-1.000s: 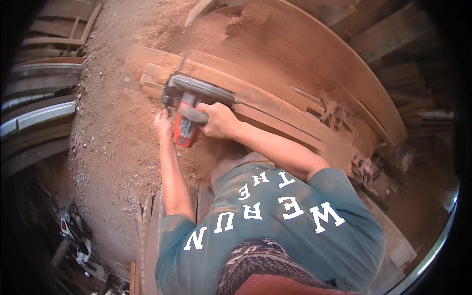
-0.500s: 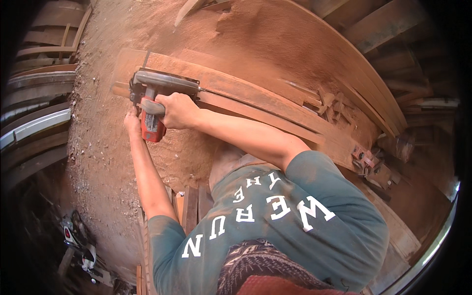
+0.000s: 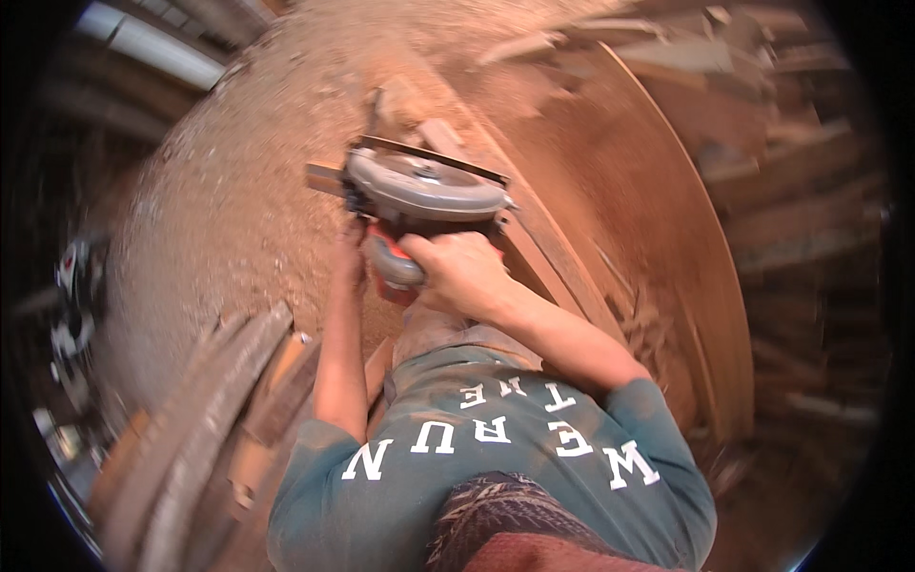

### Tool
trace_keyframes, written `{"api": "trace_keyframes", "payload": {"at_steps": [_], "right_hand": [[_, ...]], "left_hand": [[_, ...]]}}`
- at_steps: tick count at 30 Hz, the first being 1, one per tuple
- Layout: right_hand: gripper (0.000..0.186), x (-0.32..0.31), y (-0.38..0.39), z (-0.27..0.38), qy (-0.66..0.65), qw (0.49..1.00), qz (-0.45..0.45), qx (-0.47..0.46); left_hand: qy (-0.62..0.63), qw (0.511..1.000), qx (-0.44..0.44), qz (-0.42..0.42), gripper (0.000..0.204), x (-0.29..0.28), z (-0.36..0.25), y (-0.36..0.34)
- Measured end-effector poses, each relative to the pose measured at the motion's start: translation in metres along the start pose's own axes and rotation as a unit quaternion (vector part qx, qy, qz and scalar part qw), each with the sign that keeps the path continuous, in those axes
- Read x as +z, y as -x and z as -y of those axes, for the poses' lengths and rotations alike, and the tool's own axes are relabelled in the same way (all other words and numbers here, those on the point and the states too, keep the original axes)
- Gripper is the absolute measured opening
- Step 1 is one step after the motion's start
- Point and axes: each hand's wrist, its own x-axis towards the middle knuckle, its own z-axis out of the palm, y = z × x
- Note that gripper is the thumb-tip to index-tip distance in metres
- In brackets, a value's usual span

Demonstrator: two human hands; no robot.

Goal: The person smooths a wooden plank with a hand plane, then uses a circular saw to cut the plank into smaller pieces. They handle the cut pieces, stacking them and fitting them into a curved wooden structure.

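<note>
A grey-and-red circular saw [image 3: 424, 191] sits over the end part of a long wooden plank [image 3: 562, 272], its blade guard and base turned up toward the camera. My right hand [image 3: 459, 269] is closed around its rear handle. My left hand [image 3: 351, 255] is at the saw's front left side, fingers mostly behind the tool and blurred; what they grip is hidden. A short piece of wood [image 3: 324, 178] juts out left of the saw. Sawdust lies thick along the plank and around it.
A large curved-looking wooden sheet [image 3: 701, 296] lies to the right, with scrap wood [image 3: 658, 52] beyond. Stacked boards [image 3: 205, 419] lie at lower left on the dusty ground [image 3: 219, 191]. A dark-and-white machine, possibly a motorbike [image 3: 71, 315], stands at the left edge.
My view has swung round, so the plank now runs more steeply away from me. The saw and both hands have shifted right in the picture, and more boards show at lower left.
</note>
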Motion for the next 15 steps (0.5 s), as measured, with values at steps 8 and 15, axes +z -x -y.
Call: {"api": "trace_keyframes", "payload": {"at_steps": [8, 15], "right_hand": [[0.033, 0.077, 0.031, 0.029, 0.058, 0.989, 0.126, -0.05], [0.032, 0.136, -0.045, 0.03, 0.08, 0.978, 0.19, -0.026]], "left_hand": [[0.003, 0.988, -0.054, -0.143, 0.028, -0.06, 0.09, 0.105], [-0.118, 0.97, -0.084, -0.194, 0.032, -0.115, 0.082, 0.098]]}}
